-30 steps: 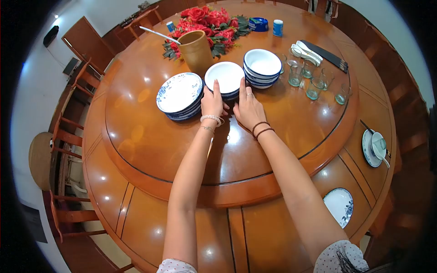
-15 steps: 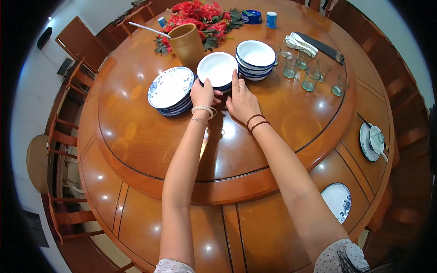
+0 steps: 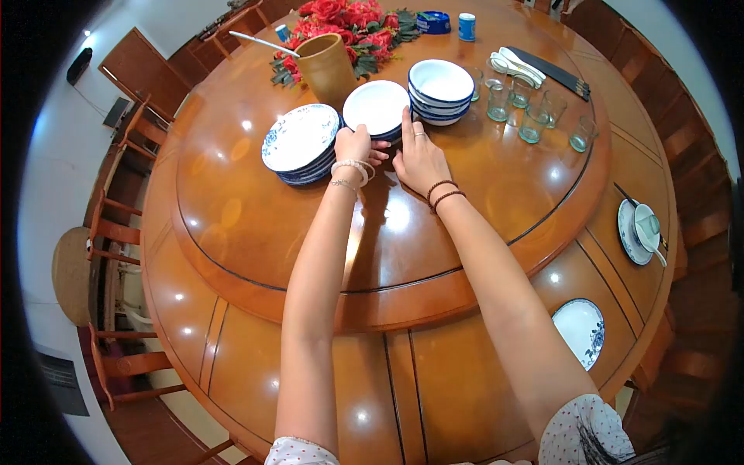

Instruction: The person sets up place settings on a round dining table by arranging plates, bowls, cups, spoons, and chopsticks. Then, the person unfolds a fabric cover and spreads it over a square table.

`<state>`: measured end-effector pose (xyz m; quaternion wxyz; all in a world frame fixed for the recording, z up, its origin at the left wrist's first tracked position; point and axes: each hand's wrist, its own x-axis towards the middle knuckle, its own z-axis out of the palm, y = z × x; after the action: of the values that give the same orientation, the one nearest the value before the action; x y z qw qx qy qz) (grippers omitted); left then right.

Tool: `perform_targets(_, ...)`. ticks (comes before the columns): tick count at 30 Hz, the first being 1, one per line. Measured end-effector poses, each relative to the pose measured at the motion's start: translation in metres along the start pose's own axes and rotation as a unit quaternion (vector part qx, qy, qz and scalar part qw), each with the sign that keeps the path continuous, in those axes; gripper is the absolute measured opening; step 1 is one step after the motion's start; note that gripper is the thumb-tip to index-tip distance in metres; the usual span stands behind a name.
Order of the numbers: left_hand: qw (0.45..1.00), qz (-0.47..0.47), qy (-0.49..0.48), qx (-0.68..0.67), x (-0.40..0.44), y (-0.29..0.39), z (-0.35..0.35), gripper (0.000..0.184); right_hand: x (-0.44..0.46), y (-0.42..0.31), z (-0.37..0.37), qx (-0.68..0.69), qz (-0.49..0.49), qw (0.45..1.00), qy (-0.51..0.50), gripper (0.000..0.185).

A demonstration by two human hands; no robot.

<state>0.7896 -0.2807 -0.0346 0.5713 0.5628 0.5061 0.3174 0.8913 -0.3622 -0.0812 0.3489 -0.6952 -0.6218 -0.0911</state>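
One stack of round white bowls with dark blue outsides (image 3: 377,107) sits on the raised round surface of glossy brown wood (image 3: 248,225), with the person's left hand (image 3: 356,146) at its seven o'clock side and the right hand (image 3: 422,164) at five.

A second ago a left finger lay up over the near rim; now the left fingers sit lower, curled by the stack's near side. The right index stays extended along the rim, its thumb spread below. The bowls keep nearly the same place between their neighbours, so the change looks like a shift of hold rather than of position. Whether the fingers grip or merely touch, I cannot tell.

The neighbours crowd the bowls: a stack of white plates with blue floral edges (image 3: 302,138) at eight o'clock, a taller stack of blue-rimmed white bowls (image 3: 440,80) at two, and a tan cylindrical jar (image 3: 329,74) at ten, which probably limits movement away from the person. Red artificial-looking flowers (image 3: 325,12) lie beyond it at eleven. Clear drinking glasses (image 3: 532,128) stand well apart at three; a single oval-looking white plate with blue flowers (image 3: 577,325) rests near five.
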Motion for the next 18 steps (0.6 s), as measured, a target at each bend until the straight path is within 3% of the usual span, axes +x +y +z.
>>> perform_targets(3, 1.0, -0.019, -0.009, -0.018, -0.001, 0.001, -0.002, 0.033, 0.0, 0.001, 0.001, 0.023, -0.014, 0.999, 0.025, 0.079)
perform_targets(7, 0.997, 0.051, 0.0, -0.066, -0.039, -0.016, -0.001, 0.062, 0.001, 0.003, 0.001, 0.031, -0.006, 0.999, 0.02, 0.078)
perform_targets(8, 0.993, 0.057, -0.004, -0.104, -0.066, -0.024, 0.001, 0.062, -0.001, 0.003, 0.001, 0.029, -0.007, 0.999, 0.031, 0.078)
perform_targets(10, 0.996, 0.086, -0.036, -0.002, -0.134, -0.047, -0.007, 0.055, -0.002, 0.0, -0.003, 0.032, 0.006, 0.999, 0.031, 0.075)
perform_targets(11, 0.98, 0.154, -0.037, 0.124, -0.162, -0.071, -0.015, 0.046, -0.003, 0.0, -0.005, 0.035, 0.004, 0.999, 0.035, 0.075)
perform_targets(13, 0.887, 0.367, -0.023, 0.281, -0.214, -0.097, -0.03, 0.042, -0.01, 0.001, -0.005, 0.005, 0.0, 0.998, 0.055, 0.072)
perform_targets(15, 0.837, 0.36, -0.039, 0.41, -0.253, -0.096, -0.036, 0.044, -0.018, -0.001, -0.015, 0.014, 0.029, 0.999, 0.033, 0.069)
perform_targets(18, 0.815, 0.347, -0.048, 0.462, -0.266, -0.099, -0.029, 0.054, -0.033, 0.004, -0.027, -0.02, 0.044, 0.998, 0.028, 0.069)
